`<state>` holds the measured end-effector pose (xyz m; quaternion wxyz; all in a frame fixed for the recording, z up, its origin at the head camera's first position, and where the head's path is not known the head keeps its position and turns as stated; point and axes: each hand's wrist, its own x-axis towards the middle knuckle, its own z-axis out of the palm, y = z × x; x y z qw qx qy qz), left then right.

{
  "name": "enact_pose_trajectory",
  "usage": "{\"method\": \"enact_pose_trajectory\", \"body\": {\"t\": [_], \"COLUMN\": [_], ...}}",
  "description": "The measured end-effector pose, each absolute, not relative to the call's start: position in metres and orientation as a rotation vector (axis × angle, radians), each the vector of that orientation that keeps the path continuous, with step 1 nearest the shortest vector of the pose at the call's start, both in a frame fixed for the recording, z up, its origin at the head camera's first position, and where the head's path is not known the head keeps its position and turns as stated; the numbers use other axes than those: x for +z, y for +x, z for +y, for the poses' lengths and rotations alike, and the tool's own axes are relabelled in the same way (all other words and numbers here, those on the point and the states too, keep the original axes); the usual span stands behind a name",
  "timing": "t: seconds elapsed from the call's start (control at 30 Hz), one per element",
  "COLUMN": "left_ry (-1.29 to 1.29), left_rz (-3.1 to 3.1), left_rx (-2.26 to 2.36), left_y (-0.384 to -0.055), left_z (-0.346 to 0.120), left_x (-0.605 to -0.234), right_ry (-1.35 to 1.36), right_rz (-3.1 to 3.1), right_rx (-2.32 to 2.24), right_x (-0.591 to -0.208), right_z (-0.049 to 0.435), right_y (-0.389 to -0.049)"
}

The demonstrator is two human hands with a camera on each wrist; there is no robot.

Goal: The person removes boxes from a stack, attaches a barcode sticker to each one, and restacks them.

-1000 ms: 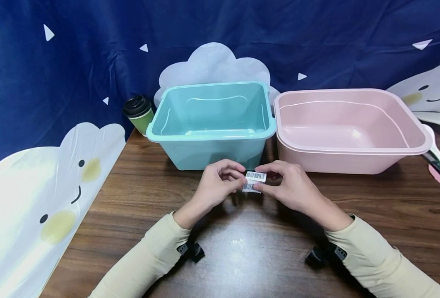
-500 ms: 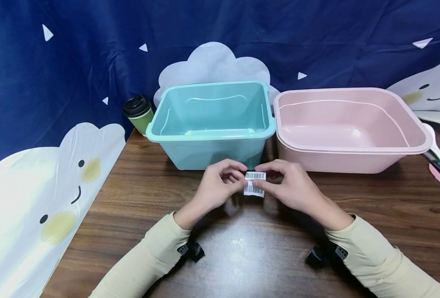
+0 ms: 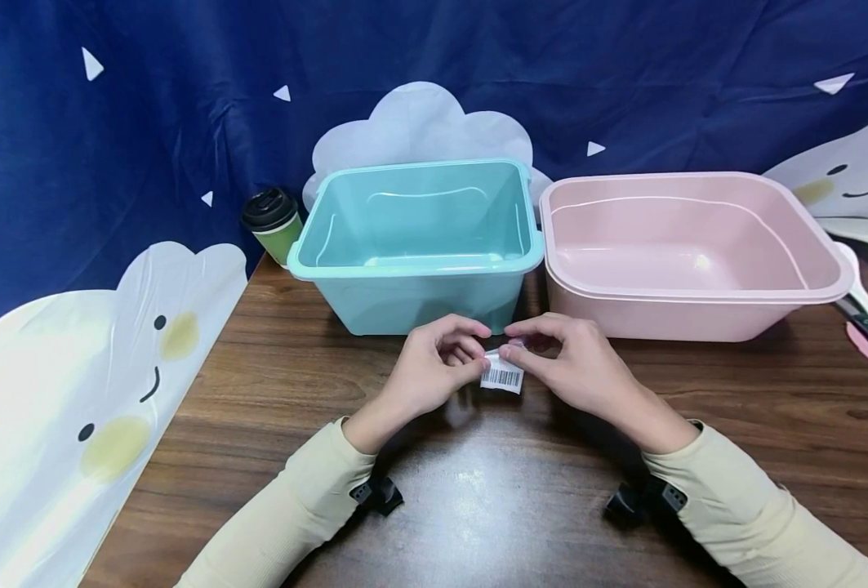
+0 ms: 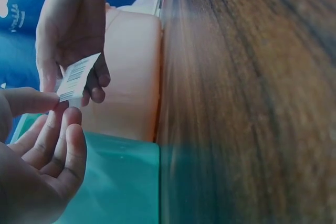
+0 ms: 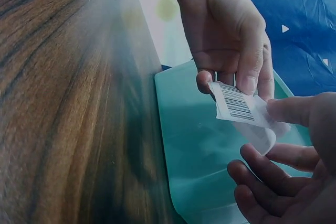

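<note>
A small white barcode label strip (image 3: 502,377) is held between both hands, just in front of the teal bin. My left hand (image 3: 434,363) pinches its left edge between thumb and fingers, the other fingers loosely curled. From the right, my right hand (image 3: 573,363) pinches the upper part with thumb and fingertips. In the right wrist view the strip (image 5: 236,104) shows one printed barcode facing out, while its other end bends back in a loop toward the right fingers. The left wrist view shows the label (image 4: 76,80) tilted between both hands' fingertips.
Behind the hands stands a teal bin (image 3: 419,302), with a pink basin (image 3: 669,318) beside it on the right. A green cup with a black lid (image 3: 272,222) is at the far left. White-handled utensils (image 3: 865,294) lie at the right edge of the wooden table (image 3: 470,506).
Two barcodes were showing on the strip earlier. Now the upper part has bent away behind the right thumb, and just the lower barcode shows. Both hands have barely moved.
</note>
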<state>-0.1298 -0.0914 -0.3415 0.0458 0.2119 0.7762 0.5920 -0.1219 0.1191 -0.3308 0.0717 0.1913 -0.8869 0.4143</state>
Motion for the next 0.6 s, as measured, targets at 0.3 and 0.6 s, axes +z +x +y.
{"method": "enact_pose_trajectory", "body": {"t": [0.3,0.6], "left_ry": [0.686,0.706], "left_rz": [2.365,2.368], "left_rx": [1.785,1.771], "left_y": [-0.1299,-0.1294], "left_z": [-0.0912,-0.091], "left_x": [-0.3419,-0.3419], "right_ry": [0.547,0.505], "right_rz": [-2.69,-2.672], "right_rx": [1.227,1.232], "right_x": [-0.3298,-0.3298], "right_z": [0.1201,0.1207], "right_y": [-0.1231,-0.1237]}}
